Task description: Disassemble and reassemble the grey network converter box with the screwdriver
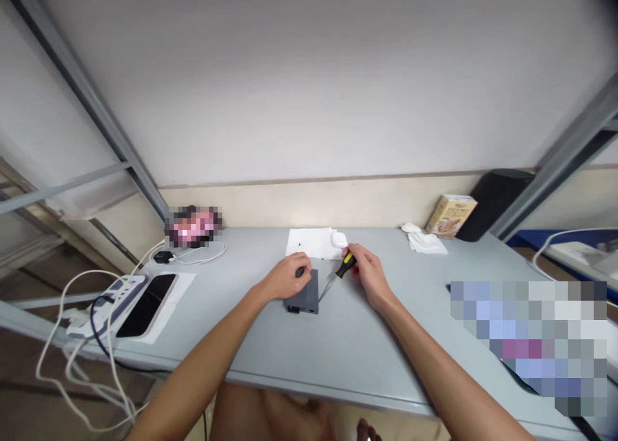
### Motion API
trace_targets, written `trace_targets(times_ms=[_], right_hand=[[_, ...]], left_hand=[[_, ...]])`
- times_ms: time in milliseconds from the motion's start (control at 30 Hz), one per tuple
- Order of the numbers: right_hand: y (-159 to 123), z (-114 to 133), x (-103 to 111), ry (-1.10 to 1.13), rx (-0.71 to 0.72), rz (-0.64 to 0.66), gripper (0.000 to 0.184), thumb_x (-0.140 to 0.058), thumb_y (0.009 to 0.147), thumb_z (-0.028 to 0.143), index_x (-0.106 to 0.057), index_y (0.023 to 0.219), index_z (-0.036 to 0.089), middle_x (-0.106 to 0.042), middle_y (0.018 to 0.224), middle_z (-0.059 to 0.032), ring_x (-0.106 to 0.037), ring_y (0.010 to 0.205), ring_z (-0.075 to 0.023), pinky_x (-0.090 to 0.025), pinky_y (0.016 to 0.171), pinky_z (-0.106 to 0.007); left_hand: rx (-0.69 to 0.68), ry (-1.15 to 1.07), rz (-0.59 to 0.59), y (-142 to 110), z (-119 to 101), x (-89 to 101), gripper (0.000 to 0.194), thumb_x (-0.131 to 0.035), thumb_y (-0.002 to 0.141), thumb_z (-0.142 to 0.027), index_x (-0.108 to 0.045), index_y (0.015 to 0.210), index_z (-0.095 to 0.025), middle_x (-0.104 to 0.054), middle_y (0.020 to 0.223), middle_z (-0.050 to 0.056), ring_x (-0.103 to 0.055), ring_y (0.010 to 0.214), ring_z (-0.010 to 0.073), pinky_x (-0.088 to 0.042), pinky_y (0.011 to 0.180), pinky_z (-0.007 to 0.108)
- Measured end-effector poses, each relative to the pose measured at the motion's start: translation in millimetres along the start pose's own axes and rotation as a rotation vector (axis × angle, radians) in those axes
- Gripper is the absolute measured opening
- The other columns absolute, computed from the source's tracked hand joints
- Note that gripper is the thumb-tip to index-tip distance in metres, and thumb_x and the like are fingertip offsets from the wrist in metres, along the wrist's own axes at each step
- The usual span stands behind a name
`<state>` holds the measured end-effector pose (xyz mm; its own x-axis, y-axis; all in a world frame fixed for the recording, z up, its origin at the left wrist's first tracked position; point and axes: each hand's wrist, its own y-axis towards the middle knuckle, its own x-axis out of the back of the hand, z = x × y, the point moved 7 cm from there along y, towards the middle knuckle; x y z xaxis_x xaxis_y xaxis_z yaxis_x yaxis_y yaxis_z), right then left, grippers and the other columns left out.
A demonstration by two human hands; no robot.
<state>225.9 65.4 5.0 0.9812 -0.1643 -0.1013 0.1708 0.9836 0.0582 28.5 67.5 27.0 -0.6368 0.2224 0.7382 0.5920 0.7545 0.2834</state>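
flat dark-grey rectangular box (309, 294), long axis near-to-far, lies on grey tabletop (376, 351) beneath left hand (288, 275) (grip unclear), near-left of right hand (371, 273), clamped round black-and-yellow-handled screwdriver (344, 266) slanting to box's right edge.

- The left hand (290, 277) covers part of the dark grey box (309, 293); the small black thing (300, 272) by its fingers is too small to identify.
- The right hand (369, 271) hides part of the screwdriver's (346, 265) handle; whether its tip touches the box is unclear.
- Dark specks (299, 244) on the white paper (313, 238): too tiny to name.
- Carton (451, 217) print: unreadable.
- Both forearms (207, 364) run off the bottom edge.
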Motion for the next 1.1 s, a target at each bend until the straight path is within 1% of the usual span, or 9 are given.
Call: trace_targets(times_ms=[133,433,800,1100], right_hand=[[0,-1,-2,-0.005,0.003,0.038,0.047,-0.066,0.083,0.066,-0.066,0.07,0.021,-0.051,0.063,0.002,-0.041,0.055,-0.0124,-0.03,0.051,-0.026],[-3,2,-7,-0.038,0.011,0.119,0.05,-0.065,0.084,0.069,-0.067,0.072,0.021,-0.049,0.062,0.0021,-0.041,0.056,-0.0129,-0.031,0.053,-0.027],[-3,1,-7,-0.064,0.019,0.106,0.051,-0.064,0.084,0.07,-0.066,0.071,0.021,-0.049,0.064,0.0018,-0.041,0.058,-0.0135,-0.032,0.055,-0.028],[2,-5,3,0.019,0.011,0.009,0.046,-0.065,0.086,0.066,-0.065,0.073,0.022,-0.051,0.067,0.0011,-0.04,0.058,-0.0136,-0.03,0.052,-0.028]], left_hand=[[0.01,-0.011,-0.003,0,1,0.1,0.016,-0.049,0.092,-0.017,-0.056,0.078,-0.02,-0.062,0.089,0.004,-0.059,0.087,0.0191,-0.048,0.085,0.03],[0.008,0.004,0.0,0,-1,0.2,0.016,-0.049,0.091,-0.015,-0.053,0.076,-0.02,-0.06,0.087,0.003,-0.058,0.085,0.0185,-0.047,0.084,0.03],[0.012,0.005,-0.012,-1,0,0.2,0.017,-0.048,0.093,-0.017,-0.056,0.078,-0.02,-0.061,0.087,0.003,-0.059,0.084,0.0186,-0.048,0.082,0.03],[0.005,-0.004,-0.01,-1,2,-0.8,0.015,-0.049,0.092,-0.016,-0.054,0.078,-0.02,-0.061,0.087,0.003,-0.058,0.085,0.0185,-0.047,0.083,0.03]])
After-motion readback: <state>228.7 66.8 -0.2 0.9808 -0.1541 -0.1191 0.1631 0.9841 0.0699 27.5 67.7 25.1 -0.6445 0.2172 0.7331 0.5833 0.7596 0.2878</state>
